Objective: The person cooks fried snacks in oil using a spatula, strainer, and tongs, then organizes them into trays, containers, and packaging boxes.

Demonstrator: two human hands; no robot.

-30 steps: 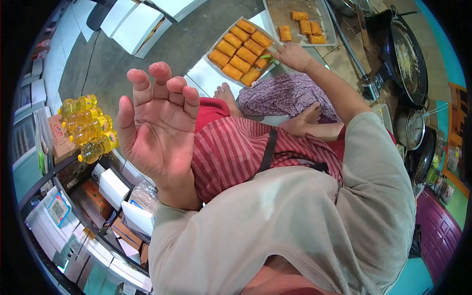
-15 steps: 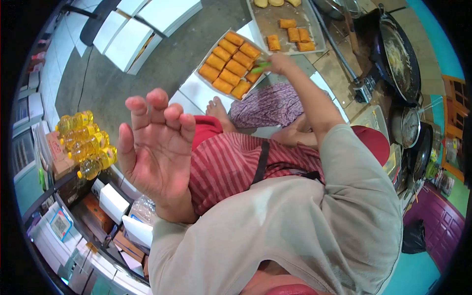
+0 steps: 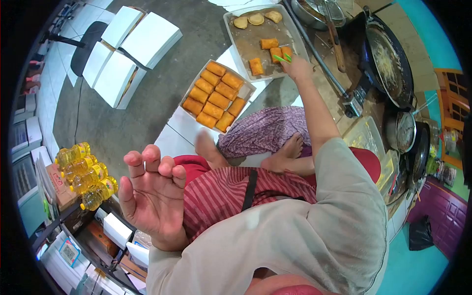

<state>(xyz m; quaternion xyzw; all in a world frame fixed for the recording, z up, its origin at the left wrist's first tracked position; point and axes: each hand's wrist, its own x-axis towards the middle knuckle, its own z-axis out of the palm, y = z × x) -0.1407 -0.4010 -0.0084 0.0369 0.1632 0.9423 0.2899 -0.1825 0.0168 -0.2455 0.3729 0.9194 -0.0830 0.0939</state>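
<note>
My right hand (image 3: 299, 69) grips green tongs (image 3: 281, 59), whose tips are right at the golden-brown fried rolls (image 3: 275, 54) in a shallow tray (image 3: 248, 49). Three half-moon pastries (image 3: 256, 19) lie at the tray's far end. Nearer to me, a white box (image 3: 249, 92) on the floor holds rows of similar fried rolls (image 3: 218, 100), with a bare gap at its right side. My left hand (image 3: 156, 201) is raised on the left, palm facing up, fingers apart and slightly curled, holding nothing.
White boxes (image 3: 150, 39) stand on a stool at the upper left. Bottles of yellow oil (image 3: 88, 177) are at the left. A large wok of oil (image 3: 391, 61), a strainer (image 3: 334, 42) and a burner pipe (image 3: 319, 56) are on the right. A patterned cloth (image 3: 268, 129) lies by my feet.
My right hand with the tongs has moved from the box of rolls up to the tray. The view has shifted, and my left hand stays raised and open.
</note>
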